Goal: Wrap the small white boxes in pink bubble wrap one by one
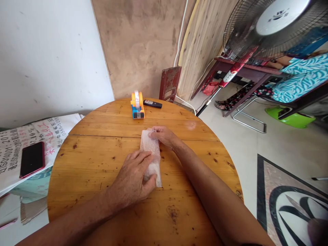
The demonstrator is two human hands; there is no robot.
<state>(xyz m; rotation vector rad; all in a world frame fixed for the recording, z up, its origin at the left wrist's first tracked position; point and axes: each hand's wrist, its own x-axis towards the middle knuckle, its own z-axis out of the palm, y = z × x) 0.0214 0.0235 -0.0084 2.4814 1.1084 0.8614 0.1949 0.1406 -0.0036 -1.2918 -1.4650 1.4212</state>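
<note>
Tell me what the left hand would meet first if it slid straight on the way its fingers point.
Past the whitish wrap under its fingers, the left hand would probably meet the right hand first, near its wrist, though one view leaves the depth unclear.

room: tabletop (84, 171) left of left hand (132, 179) | obstacle ahead: tape dispenser (137, 108)

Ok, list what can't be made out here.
All in the head view:
- Whatever the whitish wrap may enclose: hidden by its layers.
- The part under the left hand: covered by it.
- Some of the fan: cut off by top and right edges.
- Markings on the black device: too small.
</note>
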